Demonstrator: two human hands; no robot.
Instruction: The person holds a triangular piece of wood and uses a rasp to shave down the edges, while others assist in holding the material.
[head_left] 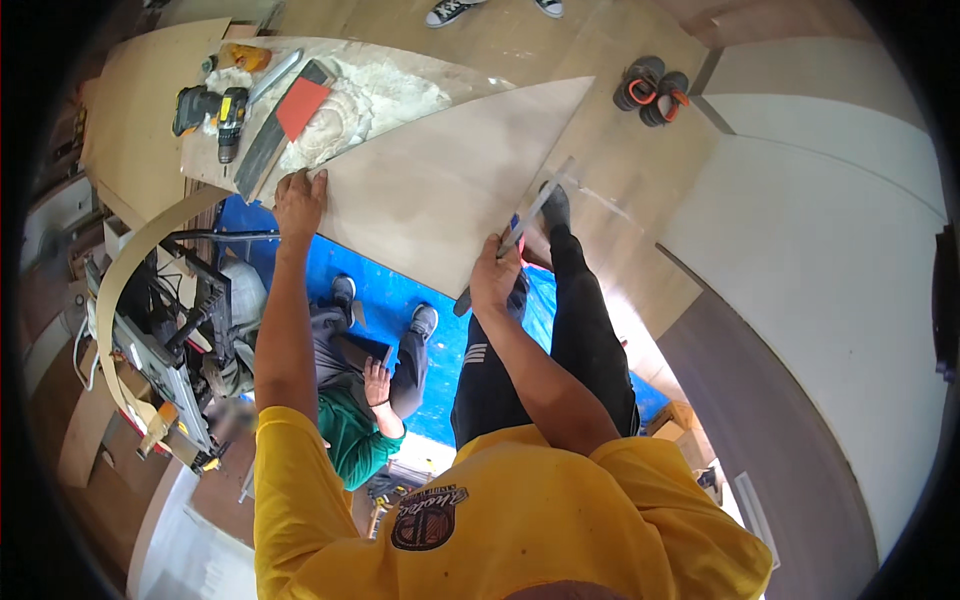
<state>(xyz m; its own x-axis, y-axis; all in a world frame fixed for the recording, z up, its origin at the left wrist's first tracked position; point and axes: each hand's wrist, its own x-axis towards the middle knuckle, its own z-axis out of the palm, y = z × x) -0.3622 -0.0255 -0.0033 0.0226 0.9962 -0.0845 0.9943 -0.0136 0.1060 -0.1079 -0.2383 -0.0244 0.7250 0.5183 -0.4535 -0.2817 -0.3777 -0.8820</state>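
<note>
My left hand [299,205] grips the near left edge of a pale triangular board [440,170], fingers curled over it. My right hand [495,268] is closed on a long, flat metal tool [535,203] held slanting at the board's right corner. Just beyond my left hand, a long dark bar [262,158] and a red sheet [302,108] lie on a work board among white powder [390,95]. A yellow and black drill [232,125] rests to the left of them, near a yellow tool [250,57].
A co-worker [355,440] in green sits below on a blue tarp [380,275]. Metal equipment [200,350] and a curved strip [115,300] crowd the left. Shoes [655,90] lie at upper right beside pale panels [790,220]. Another person's feet [447,12] show at the top.
</note>
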